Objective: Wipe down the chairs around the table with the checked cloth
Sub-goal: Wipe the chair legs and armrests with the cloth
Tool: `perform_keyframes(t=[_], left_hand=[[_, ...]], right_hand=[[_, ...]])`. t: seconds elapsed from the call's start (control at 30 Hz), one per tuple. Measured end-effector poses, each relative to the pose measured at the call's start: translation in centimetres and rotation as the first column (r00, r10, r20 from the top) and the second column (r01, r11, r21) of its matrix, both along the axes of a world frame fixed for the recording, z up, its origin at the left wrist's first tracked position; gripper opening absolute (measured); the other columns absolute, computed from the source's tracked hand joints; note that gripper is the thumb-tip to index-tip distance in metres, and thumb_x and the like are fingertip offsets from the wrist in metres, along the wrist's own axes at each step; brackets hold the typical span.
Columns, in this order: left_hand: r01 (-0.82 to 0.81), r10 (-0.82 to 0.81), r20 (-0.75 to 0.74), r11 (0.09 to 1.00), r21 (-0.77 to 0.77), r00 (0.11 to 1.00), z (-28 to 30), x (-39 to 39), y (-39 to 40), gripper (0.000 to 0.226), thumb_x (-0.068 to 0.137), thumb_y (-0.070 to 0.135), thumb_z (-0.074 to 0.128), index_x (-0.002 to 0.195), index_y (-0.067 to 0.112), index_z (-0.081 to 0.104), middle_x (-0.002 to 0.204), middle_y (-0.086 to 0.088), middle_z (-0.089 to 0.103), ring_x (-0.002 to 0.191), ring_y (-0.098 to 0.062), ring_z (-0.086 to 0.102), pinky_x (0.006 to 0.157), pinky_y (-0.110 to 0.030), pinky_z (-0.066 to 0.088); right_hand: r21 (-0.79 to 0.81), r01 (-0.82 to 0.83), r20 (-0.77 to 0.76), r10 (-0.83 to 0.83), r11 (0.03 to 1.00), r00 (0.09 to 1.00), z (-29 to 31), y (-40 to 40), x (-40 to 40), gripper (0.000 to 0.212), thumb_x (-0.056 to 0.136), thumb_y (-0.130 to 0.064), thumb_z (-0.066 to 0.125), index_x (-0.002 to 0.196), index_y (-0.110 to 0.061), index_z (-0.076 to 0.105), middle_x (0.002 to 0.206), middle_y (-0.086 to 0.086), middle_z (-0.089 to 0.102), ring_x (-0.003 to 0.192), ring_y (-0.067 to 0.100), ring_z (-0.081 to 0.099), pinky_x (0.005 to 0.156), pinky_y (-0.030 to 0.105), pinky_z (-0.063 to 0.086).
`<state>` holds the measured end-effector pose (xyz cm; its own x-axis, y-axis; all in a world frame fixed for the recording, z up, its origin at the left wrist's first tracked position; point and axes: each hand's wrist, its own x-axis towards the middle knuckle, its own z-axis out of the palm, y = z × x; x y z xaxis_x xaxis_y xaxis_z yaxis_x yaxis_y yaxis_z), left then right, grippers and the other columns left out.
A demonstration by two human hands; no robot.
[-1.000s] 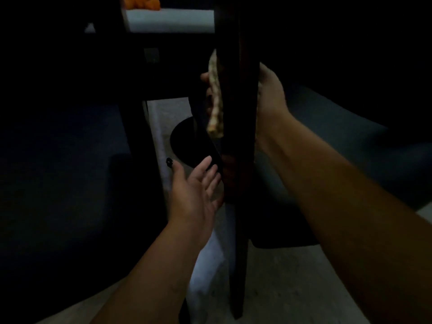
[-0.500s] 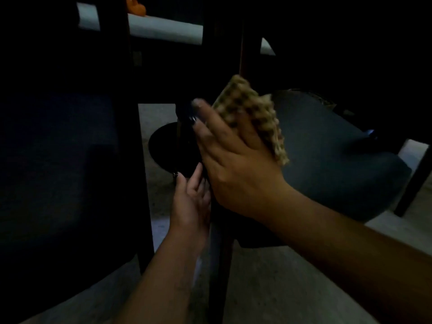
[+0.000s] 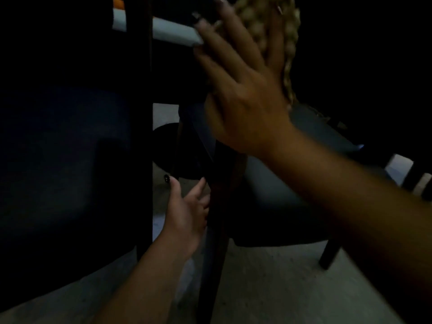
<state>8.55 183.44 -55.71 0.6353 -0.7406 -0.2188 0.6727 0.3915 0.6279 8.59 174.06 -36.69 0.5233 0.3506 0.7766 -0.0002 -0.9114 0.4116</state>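
The room is very dark. The checked cloth (image 3: 268, 29) is pressed by the right hand (image 3: 243, 90) against the dark wooden post of a chair (image 3: 219, 206), high up near the top edge of the view. The fingers are held straight and spread flat over the cloth. The left hand (image 3: 187, 213) is seen lower down, touching the same post, with its fingers loose and nothing held. A padded seat (image 3: 327, 136) is seen to the right. A pale table edge (image 3: 173, 31) is seen behind. A grey floor (image 3: 268, 288) lies below.
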Motion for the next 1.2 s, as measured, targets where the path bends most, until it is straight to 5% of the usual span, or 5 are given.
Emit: perform_keyframes(t=[0.37,0.63,0.93,1.03,1.2], left_hand=[[-0.205,0.181,0.306,0.978,0.047,0.935,5.8,1.4,1.4,0.062,0.099,0.058,0.016,0.139,0.024,0.050,0.146,-0.003,0.049,0.139,-0.019,0.040,0.119,-0.048,0.021],[-0.257,0.162,0.650,0.965,0.053,0.742,10.0,1.6,0.5,0.024,0.097,0.022,0.051,0.118,0.011,0.058,0.111,-0.012,0.064,0.104,-0.023,0.063,0.092,-0.035,0.049],[-0.297,0.079,0.835,0.949,0.104,0.545,10.4,3.2,-2.3,0.034,0.081,0.044,0.067,0.099,0.025,0.045,0.088,0.015,0.056,0.073,0.009,0.059,0.068,-0.016,0.048],[-0.285,0.063,0.853,0.953,0.103,0.518,10.5,3.5,-2.2,0.038,0.078,0.047,0.065,0.098,0.025,0.042,0.091,0.016,0.055,0.076,0.012,0.058,0.070,-0.013,0.047],[-0.290,0.001,0.887,0.945,0.151,0.462,10.1,3.5,-2.0,0.050,0.084,0.049,0.061,0.114,0.018,0.036,0.103,0.011,0.053,0.094,-0.001,0.056,0.077,-0.019,0.049]], right_hand=[[0.912,0.027,-0.065,0.079,0.410,0.995,-11.3,4.2,-5.3,0.073,0.095,-0.033,0.042,0.152,-0.013,0.000,0.149,0.007,0.034,0.113,-0.011,0.034,0.084,-0.008,0.026],[0.362,0.214,-0.308,-0.100,0.907,0.946,-15.3,4.5,-8.8,0.042,0.098,-0.005,0.037,0.138,0.007,0.040,0.147,0.026,0.030,0.139,0.041,0.024,0.112,0.053,0.028],[-0.066,0.408,-0.863,-0.258,0.911,0.435,-22.8,5.2,-12.4,0.029,0.079,-0.057,0.058,0.104,-0.046,0.070,0.114,-0.017,0.067,0.120,0.001,0.054,0.108,0.018,0.032],[-0.164,0.507,-0.772,-0.429,0.846,0.468,-22.1,4.9,-11.9,0.029,0.069,-0.071,0.046,0.090,-0.063,0.063,0.090,-0.039,0.063,0.097,-0.021,0.056,0.092,0.001,0.037],[-0.394,0.182,-0.569,-0.395,0.901,0.721,-15.2,3.2,-8.0,0.030,0.086,-0.010,0.045,0.090,-0.009,0.075,0.092,0.012,0.073,0.103,0.034,0.064,0.109,0.049,0.037]])
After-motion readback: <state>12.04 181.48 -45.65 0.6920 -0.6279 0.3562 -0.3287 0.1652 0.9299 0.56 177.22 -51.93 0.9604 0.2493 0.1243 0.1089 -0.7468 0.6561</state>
